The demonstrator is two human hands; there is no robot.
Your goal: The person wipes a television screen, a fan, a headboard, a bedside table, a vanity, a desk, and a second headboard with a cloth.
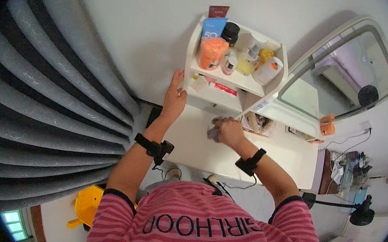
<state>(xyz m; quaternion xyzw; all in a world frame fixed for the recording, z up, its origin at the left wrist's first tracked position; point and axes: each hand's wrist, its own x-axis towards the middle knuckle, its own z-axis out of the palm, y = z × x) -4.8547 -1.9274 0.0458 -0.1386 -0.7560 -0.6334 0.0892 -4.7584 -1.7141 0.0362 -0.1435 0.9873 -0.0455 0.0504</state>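
Observation:
My left hand [176, 97] rests against the left side panel of a white shelf unit [189, 54], its fingers pointing up and holding nothing that I can see. My right hand [231, 131] grips a crumpled grey cloth [214, 128] over the white tabletop [194, 146], just below the unit. On the upper shelf stand an orange container [211, 54], a blue tube [213, 28], a black jar [230, 32], a spray bottle [249, 61] and a white bottle [268, 70]. A red and white tube [224, 88] lies in the lower compartment.
A framed mirror [347, 70] leans right of the shelves. Beneath it are a wreath-like item [259, 123] and an orange object [327, 125]. A grey curtain [62, 113] hangs at left. A black lamp [362, 213] and cables are at right; a yellow plastic item [87, 204] is at lower left.

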